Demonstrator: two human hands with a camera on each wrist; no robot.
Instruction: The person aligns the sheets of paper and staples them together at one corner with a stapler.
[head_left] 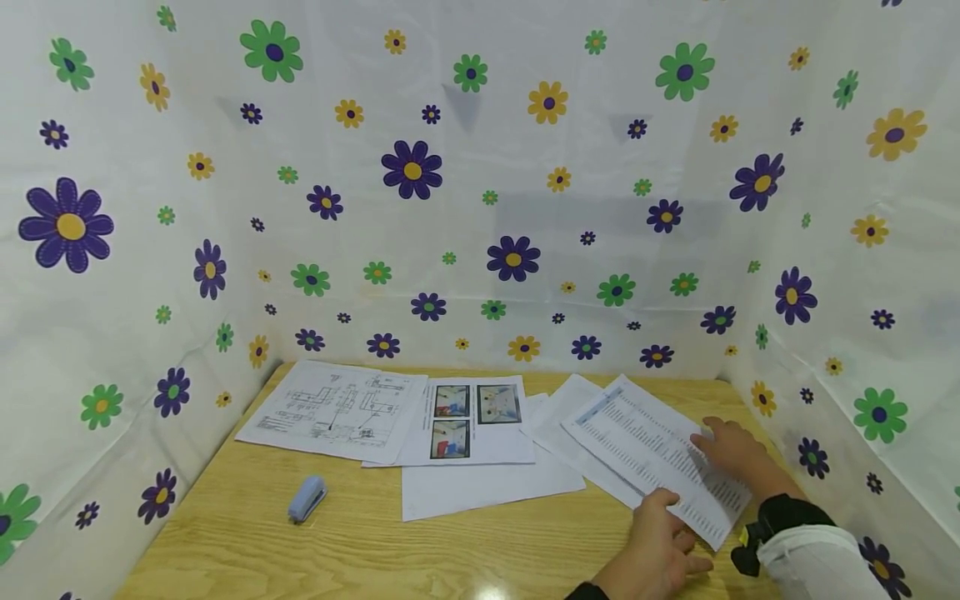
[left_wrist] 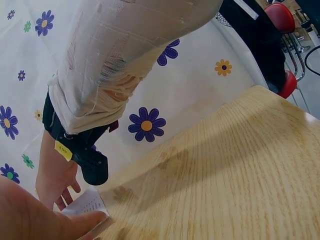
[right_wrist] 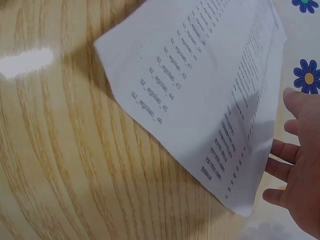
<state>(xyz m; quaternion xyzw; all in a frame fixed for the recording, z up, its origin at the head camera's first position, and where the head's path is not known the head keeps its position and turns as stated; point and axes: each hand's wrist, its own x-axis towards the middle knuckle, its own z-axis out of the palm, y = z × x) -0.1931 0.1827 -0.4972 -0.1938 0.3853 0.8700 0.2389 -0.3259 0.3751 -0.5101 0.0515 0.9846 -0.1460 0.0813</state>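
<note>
A printed list sheet point(head_left: 648, 446) lies slanted over other white papers point(head_left: 573, 433) at the right of the table. My right hand point(head_left: 738, 454) is at its right edge, with fingers spread. In the right wrist view, some fingertips of the right hand point(right_wrist: 305, 165) touch or pass behind the edge of the sheet point(right_wrist: 200, 100), and the thumb stands apart. My left hand point(head_left: 648, 546) is by the near edge, its thumb beside the paper and its fingers loosely bent. The left wrist view shows the left hand point(left_wrist: 35, 217) close to the sheet's corner point(left_wrist: 90, 200).
On the left lie a diagram sheet point(head_left: 330, 408) and a page with photos point(head_left: 487, 442), with a blank sheet point(head_left: 487, 492) under it. A small blue-grey stapler point(head_left: 307, 498) sits nearer on the wooden table point(head_left: 360, 550). Flowered cloth point(head_left: 465, 217) walls surround it.
</note>
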